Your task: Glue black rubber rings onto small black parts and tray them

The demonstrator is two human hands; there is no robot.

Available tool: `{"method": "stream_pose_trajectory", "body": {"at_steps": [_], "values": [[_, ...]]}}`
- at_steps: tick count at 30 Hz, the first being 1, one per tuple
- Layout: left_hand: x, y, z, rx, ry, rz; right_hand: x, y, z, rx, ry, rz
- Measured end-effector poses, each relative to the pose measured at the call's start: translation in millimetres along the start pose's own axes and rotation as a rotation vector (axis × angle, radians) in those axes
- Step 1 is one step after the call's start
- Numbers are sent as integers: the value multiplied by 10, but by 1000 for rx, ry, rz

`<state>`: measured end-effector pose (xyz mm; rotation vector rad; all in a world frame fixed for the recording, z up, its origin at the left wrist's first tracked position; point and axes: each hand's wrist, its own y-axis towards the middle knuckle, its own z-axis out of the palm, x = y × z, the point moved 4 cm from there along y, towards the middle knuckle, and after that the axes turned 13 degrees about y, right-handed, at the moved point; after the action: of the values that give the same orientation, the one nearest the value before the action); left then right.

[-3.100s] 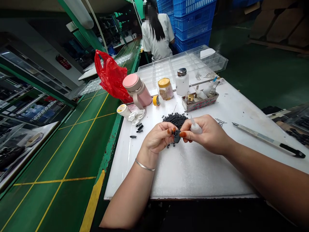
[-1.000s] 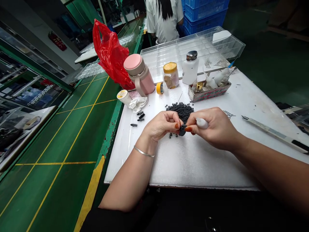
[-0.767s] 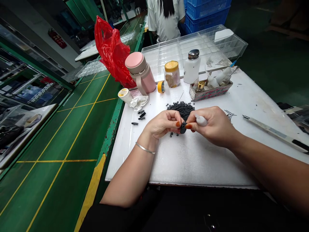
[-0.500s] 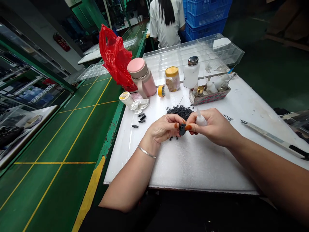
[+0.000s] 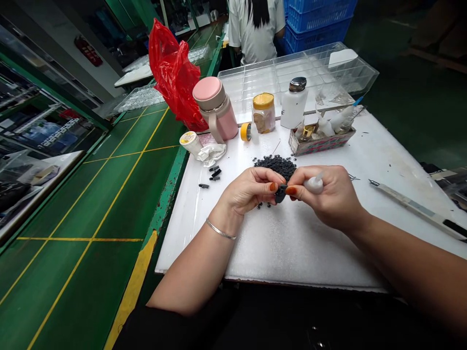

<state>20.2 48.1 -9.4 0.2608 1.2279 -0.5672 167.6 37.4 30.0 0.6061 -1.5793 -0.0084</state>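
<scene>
Over the white foam board [image 5: 277,253], my left hand [image 5: 251,192] pinches a small black plastic part [image 5: 280,194] between thumb and fingers. My right hand [image 5: 328,194] is closed too, its thumb and index finger pressed at the part's right side. A small white squeeze bottle [image 5: 314,183] with a pointed tip is tucked in the right hand's curled fingers. Just behind the hands lies a pile of tiny black ring-like pieces [image 5: 277,165]. Several small black parts [image 5: 215,172] rest on the board to the left. Whatever the right fingertips grip on the part is hidden.
Behind stand a pink mug [image 5: 222,119], yellow tape roll [image 5: 245,131], yellow-lidded jar [image 5: 263,114], white pump bottle [image 5: 294,104] and a box of bottles [image 5: 323,142]. A utility knife [image 5: 412,206] lies right. A red bag [image 5: 175,78], clear tray [image 5: 262,78] and a person [image 5: 255,34] are farther back.
The camera view has shifted slightly. Both hands stay together at the black part, and the squeeze bottle in my right hand has tilted a little more to the right.
</scene>
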Motion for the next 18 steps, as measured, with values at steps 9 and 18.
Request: {"method": "stream_pose_trajectory", "body": {"at_steps": [9, 18], "values": [[-2, -2, -30, -117, 28, -4, -26, -12, -15, -75, -71, -9], [68, 48, -58, -120, -62, 6, -128, 67, -19, -23, 170, 123]]}}
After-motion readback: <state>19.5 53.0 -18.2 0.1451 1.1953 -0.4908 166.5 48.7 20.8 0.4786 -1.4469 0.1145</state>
